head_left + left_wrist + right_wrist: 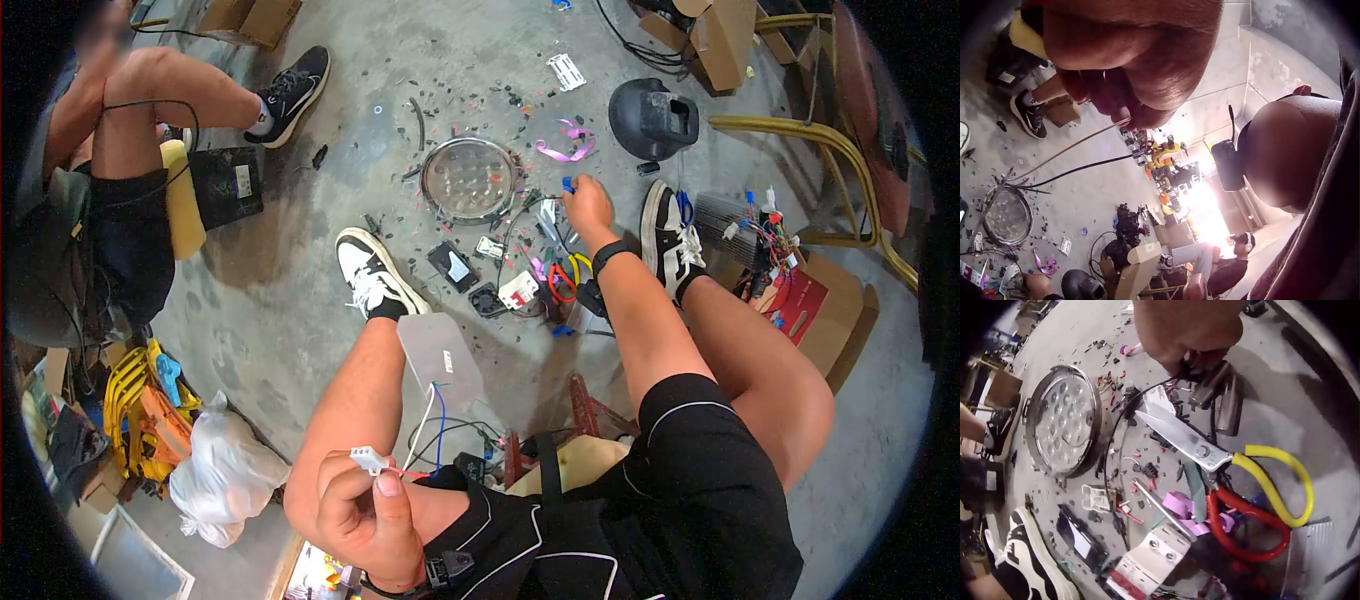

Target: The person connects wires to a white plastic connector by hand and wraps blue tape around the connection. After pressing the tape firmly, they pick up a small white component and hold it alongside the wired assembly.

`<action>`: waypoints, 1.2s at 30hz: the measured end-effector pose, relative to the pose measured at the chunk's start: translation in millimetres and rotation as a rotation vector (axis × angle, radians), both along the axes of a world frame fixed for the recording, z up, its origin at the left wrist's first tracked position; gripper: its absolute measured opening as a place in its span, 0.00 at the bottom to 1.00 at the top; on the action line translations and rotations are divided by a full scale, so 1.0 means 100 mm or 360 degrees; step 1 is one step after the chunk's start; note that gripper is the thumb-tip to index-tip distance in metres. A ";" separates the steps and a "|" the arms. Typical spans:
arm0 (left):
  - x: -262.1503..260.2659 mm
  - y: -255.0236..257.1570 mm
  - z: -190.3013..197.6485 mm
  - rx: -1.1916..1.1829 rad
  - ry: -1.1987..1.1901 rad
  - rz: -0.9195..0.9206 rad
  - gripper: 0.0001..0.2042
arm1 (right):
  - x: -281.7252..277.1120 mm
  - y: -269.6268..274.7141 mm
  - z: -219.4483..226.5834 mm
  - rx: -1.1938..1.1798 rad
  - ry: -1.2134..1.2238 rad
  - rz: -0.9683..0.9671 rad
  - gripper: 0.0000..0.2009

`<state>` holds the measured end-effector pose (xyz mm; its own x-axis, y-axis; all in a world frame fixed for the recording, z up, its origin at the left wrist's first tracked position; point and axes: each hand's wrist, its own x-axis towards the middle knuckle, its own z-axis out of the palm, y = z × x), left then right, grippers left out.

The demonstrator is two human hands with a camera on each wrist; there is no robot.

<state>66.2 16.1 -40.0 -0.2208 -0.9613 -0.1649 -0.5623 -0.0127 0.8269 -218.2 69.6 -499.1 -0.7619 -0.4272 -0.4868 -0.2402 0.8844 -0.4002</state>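
Note:
My left hand (pixel 370 525) is raised over my thigh and pinches a white plug connector (pixel 368 459) between thumb and finger. Red, white and blue wires (pixel 440 420) show near it, and the white and blue ones run up to a flat grey box (pixel 437 355). Low over the floor, my right hand (pixel 588 208) has curled fingers with a small blue piece (pixel 568 185) at their tips; its kind is too small to tell. Below that hand in the right wrist view lie scissors (pixel 1204 451) with one yellow and one red handle. A round lamp (pixel 468 180) lies to its left.
A small fan (pixel 487 299), a black box (pixel 455 266) and purple ribbon (pixel 566 150) lie among scattered scraps. A black dome-shaped part (pixel 650 118) and a wire bundle (pixel 770 235) are at the right. Another person's leg (pixel 170 85) and a white bag (pixel 225 475) are at the left.

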 end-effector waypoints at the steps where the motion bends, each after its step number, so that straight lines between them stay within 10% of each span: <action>1: 0.00 0.00 -0.01 -0.0018 -0.0006 -0.0011 0.05 | 0.00 0.00 -0.02 0.0024 -0.0014 0.0005 0.19; 5: -0.02 -0.01 0.05 -0.0016 0.0037 -0.0022 0.04 | -0.01 0.04 -0.15 -0.0238 -0.0054 -0.0169 0.17; 10: -0.03 0.00 0.21 -0.0029 0.0024 -0.0191 0.03 | -0.14 -0.03 0.50 -0.0943 -0.1153 -0.0755 0.17; 14: -0.04 0.09 0.21 0.0165 0.0266 -0.0094 0.04 | -0.13 -0.08 1.36 -0.1173 -0.1668 -0.0483 0.15; 24: -0.06 0.23 -0.01 0.0386 0.0944 -0.0403 0.06 | 0.60 0.43 4.43 -0.1380 -0.1354 0.0308 0.18; 36: -0.11 0.27 0.12 0.0671 0.1102 -0.0466 0.08 | 0.81 0.77 4.64 -0.1359 -0.1244 0.0366 0.13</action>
<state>54.7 43.3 -28.3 -0.6331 -0.7385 -0.2320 0.0382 -0.3291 0.9435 -136.9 146.2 -35.4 -0.2460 -0.9289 -0.2768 0.2139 0.2265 -0.9502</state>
